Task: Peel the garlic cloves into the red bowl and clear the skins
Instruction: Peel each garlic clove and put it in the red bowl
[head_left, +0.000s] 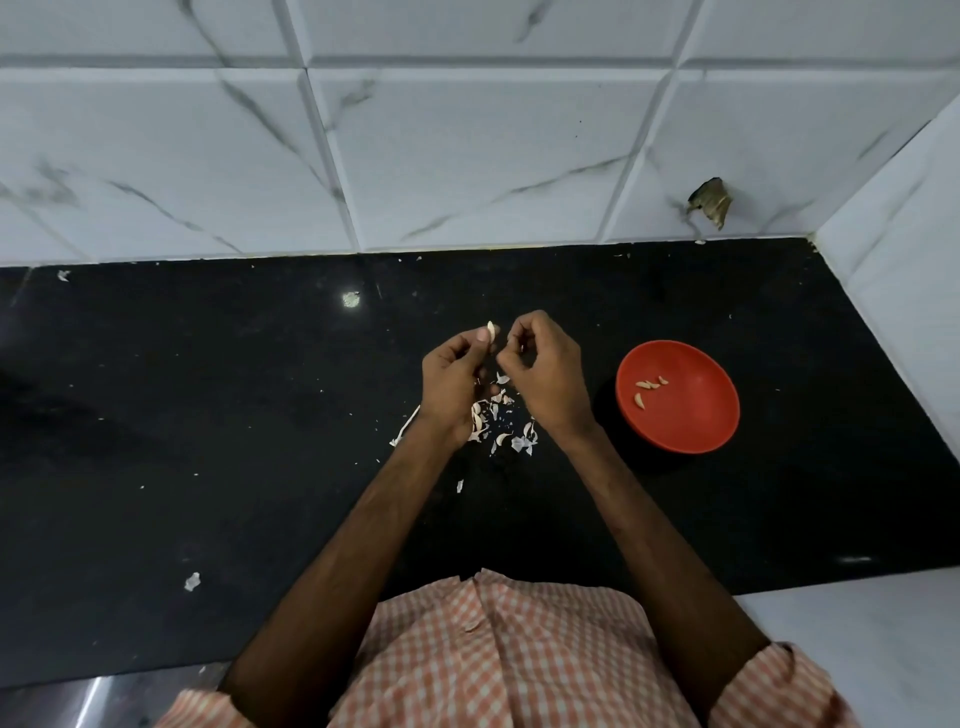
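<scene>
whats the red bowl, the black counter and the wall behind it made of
Red bowl: probably plastic, smooth with a dull sheen; the colour is uniform and the rim thin.
Counter: looks like polished black stone, maybe granite; it mirrors a spot of light and shows fine speckles.
Wall tiles: likely glazed ceramic with a marble print; grey veins, bevelled edges and grout lines show.
</scene>
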